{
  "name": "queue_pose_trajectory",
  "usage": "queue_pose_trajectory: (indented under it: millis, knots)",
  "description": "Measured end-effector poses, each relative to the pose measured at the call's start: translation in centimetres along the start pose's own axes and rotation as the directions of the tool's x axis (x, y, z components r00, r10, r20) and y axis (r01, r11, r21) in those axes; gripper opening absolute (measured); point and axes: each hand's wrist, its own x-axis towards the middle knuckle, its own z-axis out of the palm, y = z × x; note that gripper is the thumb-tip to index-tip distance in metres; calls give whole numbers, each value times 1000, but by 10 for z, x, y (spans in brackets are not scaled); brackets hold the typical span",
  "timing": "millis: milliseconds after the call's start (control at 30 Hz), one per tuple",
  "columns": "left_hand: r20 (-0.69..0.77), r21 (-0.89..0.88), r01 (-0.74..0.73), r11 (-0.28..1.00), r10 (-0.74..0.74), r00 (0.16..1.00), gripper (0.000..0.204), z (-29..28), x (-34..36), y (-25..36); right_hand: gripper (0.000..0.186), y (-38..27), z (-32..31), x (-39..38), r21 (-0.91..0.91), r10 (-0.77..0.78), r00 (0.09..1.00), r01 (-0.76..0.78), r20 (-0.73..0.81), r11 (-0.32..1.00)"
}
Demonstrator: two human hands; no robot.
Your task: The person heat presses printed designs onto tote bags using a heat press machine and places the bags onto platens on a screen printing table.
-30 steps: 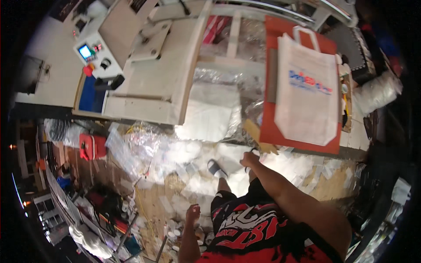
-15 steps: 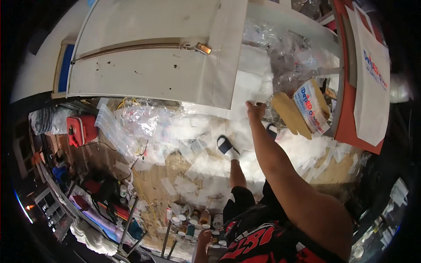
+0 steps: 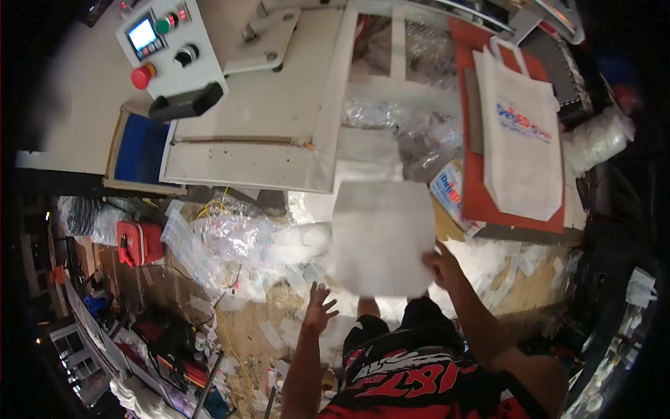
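Right hand (image 3: 442, 268) pinches a thin, flat white sheet (image 3: 380, 237); left hand (image 3: 317, 309) spread open.

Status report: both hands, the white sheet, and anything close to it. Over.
Right hand grips white sheet at its right edge. Left hand open, below sheet, holding nothing. Sheet lifted above littered floor; tote bag on red board to the right.

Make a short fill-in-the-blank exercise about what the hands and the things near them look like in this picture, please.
1. The right hand holds a ___ sheet by its edge.
2. The left hand is open and holds ___.
3. The tote bag lies on a ___ mat.

Missing words: white; nothing; red
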Motion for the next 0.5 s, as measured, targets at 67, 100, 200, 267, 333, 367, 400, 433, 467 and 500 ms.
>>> queue_pose_trajectory:
  millis: [67, 100, 200, 267, 333, 367, 400, 433, 467, 500]
  knots:
    - [284, 67, -88, 994, 65, 957, 86, 24, 6, 7, 77, -22, -16, -59, -51, 93, 994, -90, 64, 995]
    - [245, 163, -79, 983, 38, 969, 84, 47, 5, 17, 82, -35, -22, -81, -65, 96, 994, -93, 46, 994]
    - [193, 315, -318, 894, 268, 944, 76, 152, -62, 77, 83, -100, -29, -151, -287, -107, 991, 79, -85, 955]
    - [255, 420, -676, 606, 636, 729, 70, 175, -86, 110, 77, -147, -5, -170, -426, -298, 955, 270, 1, 863]
    - [440, 341, -885, 316, 778, 448, 66, 262, -125, 168, 57, -191, -38, -149, -482, -594, 785, 594, 174, 644]
    - [496, 496, -868, 12, 817, 295, 65, 297, -136, 196, 44, -230, -36, -149, -490, -632, 759, 614, 153, 619]
    - [543, 434, -887, -159, 831, 117, 66, 328, -138, 220, 35, -279, -16, -167, -588, -669, 731, 602, 134, 540]
    - [540, 198, -979, -51, 839, 66, 67, 377, -167, 234, 24, -321, -4, -179, -465, -822, 568, 741, 48, 484]
    - [537, 229, -907, -354, 823, -186, 68, 424, -207, 250, 18, -360, -12, -197, -485, -934, 356, 823, 37, 295]
    - [419, 177, -897, -406, 855, -305, 66, 451, -240, 256, 17, -392, -8, -226, -397, -981, 183, 898, -57, 190]
